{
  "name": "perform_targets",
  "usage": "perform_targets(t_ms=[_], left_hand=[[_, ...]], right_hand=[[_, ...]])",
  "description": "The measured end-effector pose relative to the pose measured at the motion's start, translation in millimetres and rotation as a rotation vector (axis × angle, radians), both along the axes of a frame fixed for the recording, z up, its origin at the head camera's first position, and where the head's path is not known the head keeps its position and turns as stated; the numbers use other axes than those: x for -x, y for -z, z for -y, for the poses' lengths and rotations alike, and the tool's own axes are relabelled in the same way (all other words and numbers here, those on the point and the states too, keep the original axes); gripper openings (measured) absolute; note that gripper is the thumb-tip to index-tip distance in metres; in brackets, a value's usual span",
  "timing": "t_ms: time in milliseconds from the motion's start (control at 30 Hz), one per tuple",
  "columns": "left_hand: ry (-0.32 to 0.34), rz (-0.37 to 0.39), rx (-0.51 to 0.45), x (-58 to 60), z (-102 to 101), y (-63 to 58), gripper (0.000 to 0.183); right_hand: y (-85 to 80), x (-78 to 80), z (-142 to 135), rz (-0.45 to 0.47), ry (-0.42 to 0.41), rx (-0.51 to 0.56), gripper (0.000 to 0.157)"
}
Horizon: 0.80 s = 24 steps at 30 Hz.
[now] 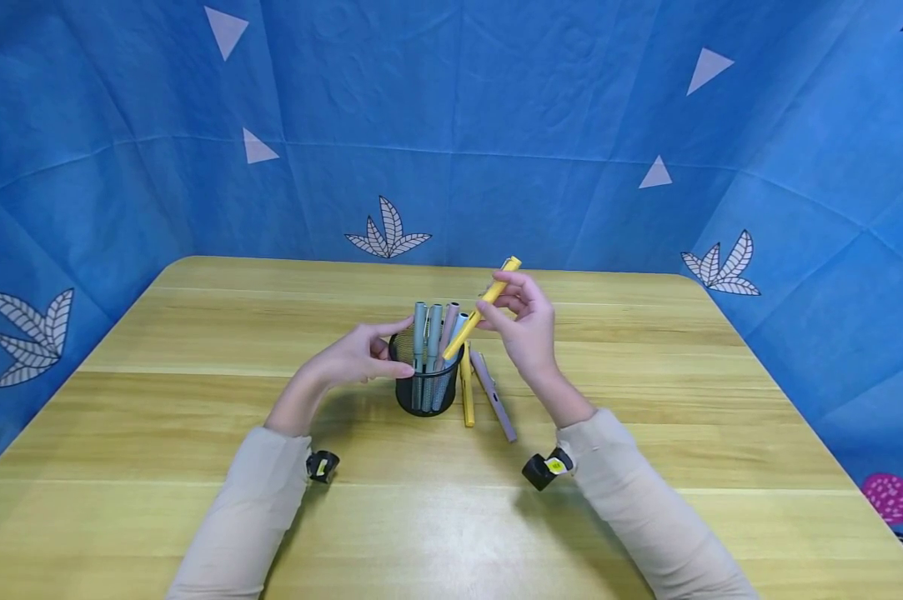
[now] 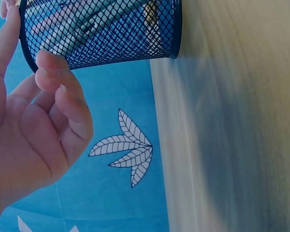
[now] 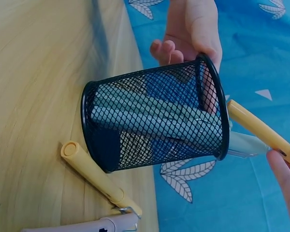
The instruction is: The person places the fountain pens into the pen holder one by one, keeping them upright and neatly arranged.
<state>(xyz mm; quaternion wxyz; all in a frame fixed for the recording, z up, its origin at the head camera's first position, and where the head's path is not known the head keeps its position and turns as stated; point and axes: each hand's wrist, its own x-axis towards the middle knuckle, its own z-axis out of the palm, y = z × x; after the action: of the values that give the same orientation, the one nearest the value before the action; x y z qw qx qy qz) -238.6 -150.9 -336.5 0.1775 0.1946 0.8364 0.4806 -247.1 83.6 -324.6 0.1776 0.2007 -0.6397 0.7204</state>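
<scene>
A black mesh pen holder [image 1: 426, 392] stands upright on the table with several pens [image 1: 433, 333] in it, grey-green, mauve and pale blue. My left hand [image 1: 357, 357] holds its rim from the left, thumb at the near side and index finger at the far side; the other fingers are bent beside the mesh [image 2: 101, 34]. Between thumb and fingers, my right hand [image 1: 522, 325] pinches a yellow pen [image 1: 484, 307], tilted, its lower end right at the holder's rim. In the right wrist view that yellow pen's end [image 3: 253, 121] overlaps the rim's edge.
Right of the holder, a second yellow pen [image 1: 468, 392] and a mauve pen [image 1: 494, 398] lie on the wooden table [image 1: 421, 533]. A blue patterned cloth [image 1: 451, 108] hangs behind the table and along both sides. Each wrist carries a small black camera [image 1: 547, 468].
</scene>
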Motion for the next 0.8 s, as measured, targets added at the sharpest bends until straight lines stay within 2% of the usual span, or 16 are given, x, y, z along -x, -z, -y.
perform_targets(t_ms=[800], left_hand=[[0.003, -0.007, 0.001, 0.1, 0.4, 1.0, 0.078]], right_hand=[[6.0, -6.3, 7.6, -0.134, 0.041, -0.207, 0.035]])
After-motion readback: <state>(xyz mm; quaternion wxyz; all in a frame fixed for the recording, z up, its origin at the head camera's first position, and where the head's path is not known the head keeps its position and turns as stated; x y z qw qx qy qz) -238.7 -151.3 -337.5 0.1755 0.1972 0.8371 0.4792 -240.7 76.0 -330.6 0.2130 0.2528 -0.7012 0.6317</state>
